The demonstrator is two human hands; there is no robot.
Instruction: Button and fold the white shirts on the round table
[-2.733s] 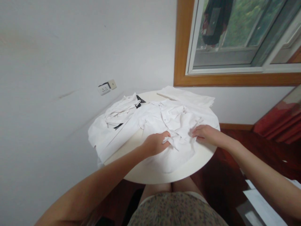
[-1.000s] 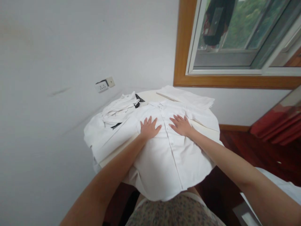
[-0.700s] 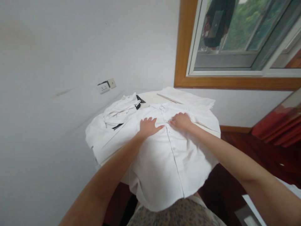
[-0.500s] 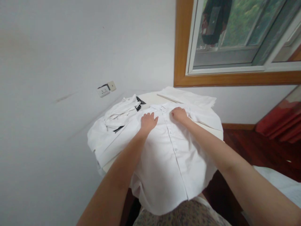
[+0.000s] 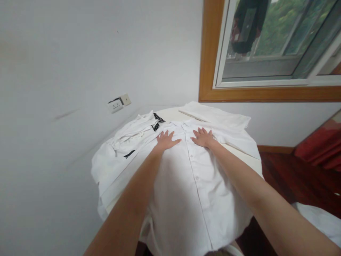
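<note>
A white button-up shirt (image 5: 183, 185) lies front side up, its collar toward the wall and its hem hanging over the near edge. My left hand (image 5: 167, 140) rests flat on the upper chest, left of the button line, fingers spread. On the other side of the buttons, my right hand (image 5: 203, 137) also lies flat with its fingers apart. One sleeve (image 5: 237, 138) stretches out to the right; the left sleeve is partly hidden behind my forearm. Small wrinkles show on the right half of the shirt.
Beneath the shirt is a pale round table (image 5: 170, 115) against the wall. Crumpled white clothing (image 5: 133, 129) with black-patterned pieces lies on its left, a folded white cloth (image 5: 215, 113) at the back right. A wall socket (image 5: 115, 106) and a window (image 5: 266, 42) are beyond.
My right hand has gone from curled to spread flat on the shirt. My left hand's fingers have fanned out a little more. The view has shifted slightly.
</note>
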